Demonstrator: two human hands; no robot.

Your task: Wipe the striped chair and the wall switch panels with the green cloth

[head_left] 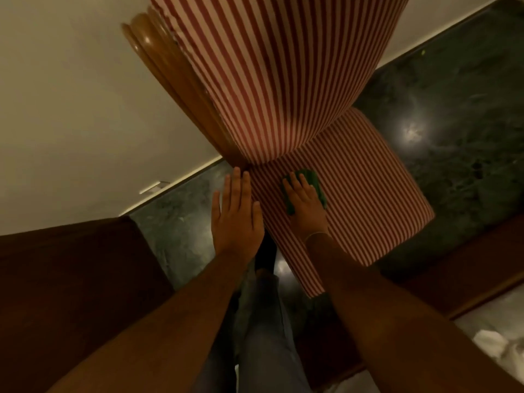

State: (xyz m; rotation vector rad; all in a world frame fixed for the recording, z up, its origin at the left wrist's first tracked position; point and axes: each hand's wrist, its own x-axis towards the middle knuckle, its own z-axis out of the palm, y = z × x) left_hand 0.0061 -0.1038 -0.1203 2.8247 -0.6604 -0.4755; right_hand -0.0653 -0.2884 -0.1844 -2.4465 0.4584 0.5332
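The striped chair [283,80] fills the middle of the view, with red and white upholstery on its tall back and its seat, and a glossy wooden frame along the back's left edge. My right hand [304,207] lies flat on the seat, pressing the green cloth [313,182] against the fabric; the cloth shows beyond and beside the fingers. My left hand [236,215] rests with straight fingers at the seat's left edge, near the foot of the backrest, and holds nothing. No wall switch panel can be made out.
A cream wall [71,109] stands behind the chair, with a small white fitting [154,187] low down. The floor [453,123] is dark green polished stone. Dark wooden furniture [56,293] sits at the left and a wooden piece [467,265] at the right. My legs are below.
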